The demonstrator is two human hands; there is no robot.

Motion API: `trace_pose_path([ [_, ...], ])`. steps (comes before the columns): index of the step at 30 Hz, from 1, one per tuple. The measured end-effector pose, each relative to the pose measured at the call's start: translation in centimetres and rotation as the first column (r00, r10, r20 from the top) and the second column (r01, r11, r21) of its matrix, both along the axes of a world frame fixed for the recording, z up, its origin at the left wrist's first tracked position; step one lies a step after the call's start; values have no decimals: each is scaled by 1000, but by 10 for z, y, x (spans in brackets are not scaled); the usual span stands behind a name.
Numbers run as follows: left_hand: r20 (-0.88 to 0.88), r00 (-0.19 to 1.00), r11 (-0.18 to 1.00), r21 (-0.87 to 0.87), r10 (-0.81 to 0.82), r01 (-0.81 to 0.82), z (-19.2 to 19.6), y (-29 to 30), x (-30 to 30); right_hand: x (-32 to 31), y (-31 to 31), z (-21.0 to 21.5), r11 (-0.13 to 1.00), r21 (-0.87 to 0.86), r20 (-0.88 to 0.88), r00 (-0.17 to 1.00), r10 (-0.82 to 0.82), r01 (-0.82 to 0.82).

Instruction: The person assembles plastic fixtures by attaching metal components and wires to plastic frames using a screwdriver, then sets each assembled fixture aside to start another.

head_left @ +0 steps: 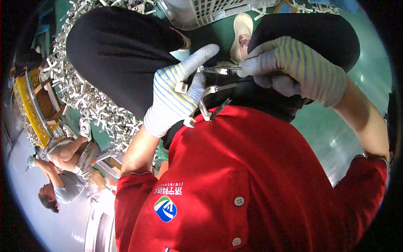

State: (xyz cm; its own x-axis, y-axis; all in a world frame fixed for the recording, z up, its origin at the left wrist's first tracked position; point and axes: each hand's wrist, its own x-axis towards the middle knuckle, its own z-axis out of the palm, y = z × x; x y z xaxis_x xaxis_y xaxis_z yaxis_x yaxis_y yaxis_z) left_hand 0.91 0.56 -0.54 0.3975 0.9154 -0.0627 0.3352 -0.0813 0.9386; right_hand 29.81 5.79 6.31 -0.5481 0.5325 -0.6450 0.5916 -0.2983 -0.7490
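Observation:
My left hand [178, 94], in a white glove with blue and yellow stripes, is closed round an off-white branched part [204, 110] above my lap. The thumb points up and away from it; blocky ends of the part stick out around the fingers. Thin, dark grey pieces reach from the part toward the right. My right hand [294, 69], gloved alike, pinches the end of a thin grey piece [228, 67] between thumb and forefinger. Its other end meets the part by my left fingers. Whether this piece is a tool or belongs to the part, I cannot tell.
A large heap of similar off-white branched parts [90, 94] covers the green floor on my left. A grey slatted plastic crate [214, 10] stands ahead of my feet. Farther left, a seated person [69, 168] sits near a yellow container [31, 111].

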Motion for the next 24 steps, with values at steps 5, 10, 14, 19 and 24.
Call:
trace_pose_path([
  [5, -59, 998, 994, -99, 38, -44, 7, -2, -2, -24, 15, 22, 898, -397, 75, 982, -174, 190],
  [10, -13, 998, 969, -239, 64, -65, 12, 0, -3, -21, -16, 16, 476, 784, 301, 915, 270, -398],
  [14, 27, 999, 985, -172, -18, 23, 12, 5, -3, -19, -20, 13, 406, 760, 383, 855, 351, -507],
  [19, 7, 999, 999, -5, -40, 40, 2, 4, -1, -25, 7, 18, 982, 172, 20, 997, 79, -81],
  [24, -111, 991, 997, -12, -77, 77, 6, -1, -3, -26, 20, 10, 654, -690, 193, 949, -248, 311],
])
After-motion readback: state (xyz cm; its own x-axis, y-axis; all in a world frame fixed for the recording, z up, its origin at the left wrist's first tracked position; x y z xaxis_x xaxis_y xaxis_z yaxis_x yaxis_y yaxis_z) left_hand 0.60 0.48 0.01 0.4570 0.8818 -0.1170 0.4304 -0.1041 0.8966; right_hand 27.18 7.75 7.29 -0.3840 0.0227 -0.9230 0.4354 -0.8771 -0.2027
